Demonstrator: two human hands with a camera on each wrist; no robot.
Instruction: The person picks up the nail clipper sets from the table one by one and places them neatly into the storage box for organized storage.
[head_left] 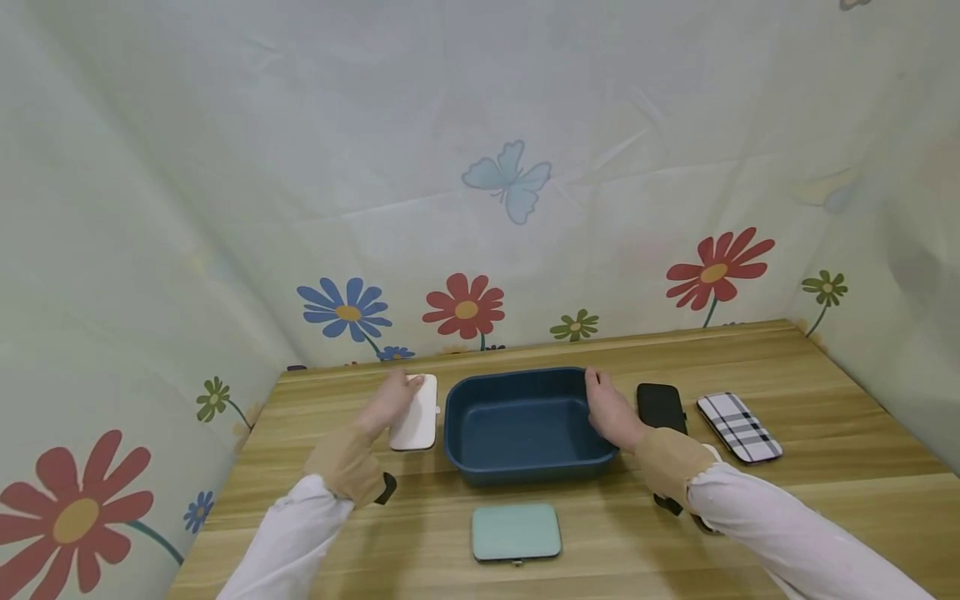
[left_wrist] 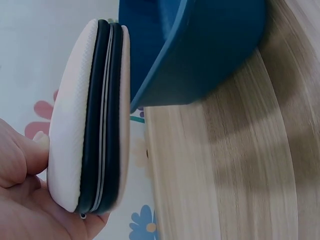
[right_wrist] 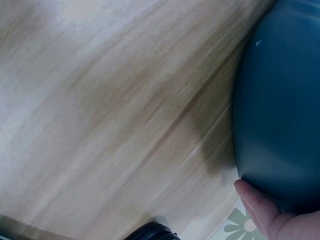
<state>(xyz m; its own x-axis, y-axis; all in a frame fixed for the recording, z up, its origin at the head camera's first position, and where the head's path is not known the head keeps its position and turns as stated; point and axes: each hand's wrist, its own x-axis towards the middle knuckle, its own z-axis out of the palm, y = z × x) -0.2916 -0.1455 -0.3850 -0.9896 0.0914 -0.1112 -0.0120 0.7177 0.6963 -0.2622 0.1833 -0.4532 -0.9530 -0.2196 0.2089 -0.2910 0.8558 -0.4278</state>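
My left hand point(head_left: 392, 402) pinches a white clasp case point(head_left: 422, 421) by its left side. In the left wrist view this case point(left_wrist: 70, 125) stands on edge beside the bin, with its dark frame and metal seam showing and the thumb against its pale face. A dark blue plastic bin point(head_left: 525, 477) sits in the middle of the wooden table. At its right end, my right hand point(head_left: 611, 412) grips the rim, and a finger lies along the outer wall in the right wrist view. Inside the bin only bare floor shows.
A mint-green clasp case point(head_left: 516, 532) lies in front of the bin. To the right are a black case point(head_left: 661, 406) and a black-and-white plaid case point(head_left: 739, 427). Another item is mostly hidden under the right forearm. A flowered curtain point(head_left: 510, 250) hangs behind the table point(head_left: 825, 400).
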